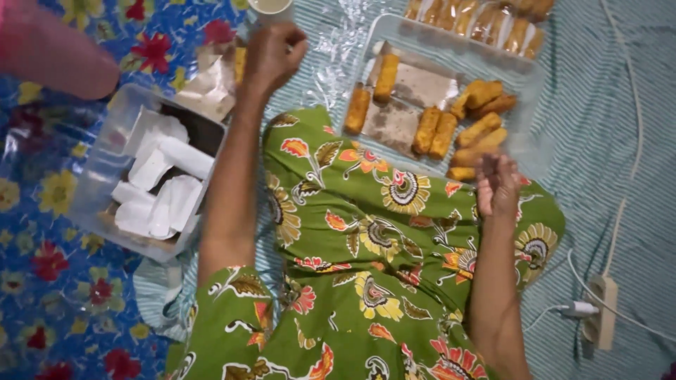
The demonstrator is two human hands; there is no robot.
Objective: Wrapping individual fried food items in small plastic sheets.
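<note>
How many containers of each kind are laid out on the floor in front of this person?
Clear trays of golden fried rolls: 2, the near tray and the far tray
Clear tub of white wrapped pieces: 1
Pale cup at the top edge: 1
Total: 4

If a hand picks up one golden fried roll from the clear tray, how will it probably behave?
The golden fried roll looks crusted, so it is probably fairly stiff and light. Its rounded stick shape could roll if pushed. Stains on the paper in the clear tray suggest a greasy, slightly slippery surface.
</note>
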